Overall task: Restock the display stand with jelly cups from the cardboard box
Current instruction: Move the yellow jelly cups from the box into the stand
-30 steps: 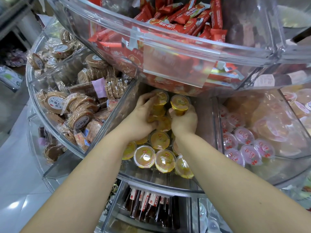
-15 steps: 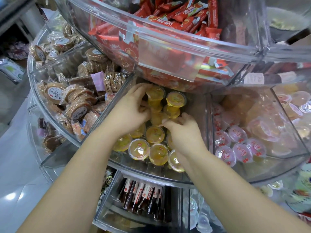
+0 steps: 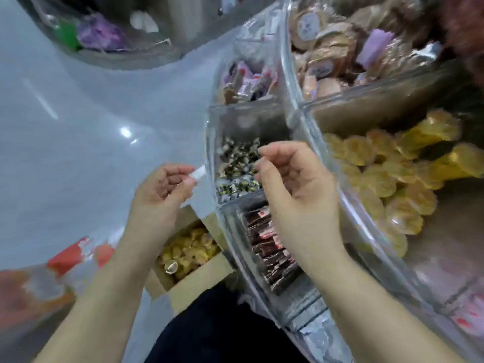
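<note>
Below, yellow jelly cups (image 3: 189, 251) (blurred), boxed.

Round wrapped biscuits (image 3: 327, 48) fill an upper clear bin. Below it lie small dark wrapped candies (image 3: 239, 169), beside dark-brown packets with red labels (image 3: 267, 247). Pale glossy floor (image 3: 78, 127) stretches left.

Shop: clear tiered display stand (image 3: 296, 106), bins of wrapped snacks at 1 o'clock; tiled floor (image 3: 91, 127) at 10.
</note>
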### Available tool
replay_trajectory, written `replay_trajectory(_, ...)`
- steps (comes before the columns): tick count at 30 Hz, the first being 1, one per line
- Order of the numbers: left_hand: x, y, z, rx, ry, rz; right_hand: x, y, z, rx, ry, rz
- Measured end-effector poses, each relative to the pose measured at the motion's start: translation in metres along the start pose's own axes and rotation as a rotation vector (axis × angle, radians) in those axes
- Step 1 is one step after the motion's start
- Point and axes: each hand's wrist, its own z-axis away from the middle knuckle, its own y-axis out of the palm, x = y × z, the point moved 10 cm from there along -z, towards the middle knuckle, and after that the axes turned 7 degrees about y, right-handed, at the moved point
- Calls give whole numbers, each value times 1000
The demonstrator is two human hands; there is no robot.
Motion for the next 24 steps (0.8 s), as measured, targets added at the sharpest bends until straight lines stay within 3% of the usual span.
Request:
replay_trajectory(2,44,-46,33,-161,-114,-31,-25,57,11,189,34,78)
replay_trajectory(5,115,-92,82,-342,-259,-44,-99,124,38,354,246,63)
replay_trajectory(10,242,-119,141,-471,-466,-73,-256,213,99,541,586,217)
replay_trajectory(14,341,-118,151,-469,-591,-46,-384,232,132,550,789,418)
replay_trajectory(19,470,-115,125,-377,-673,-47,-522,237,112,409,921,645)
replay_trajectory(22,544,-107,108,-238,-708,-110,-590,258,90,393,925,686)
replay_trajectory(24,591,-105,93,-132,-700,-213,-630,285,73,502,827,772)
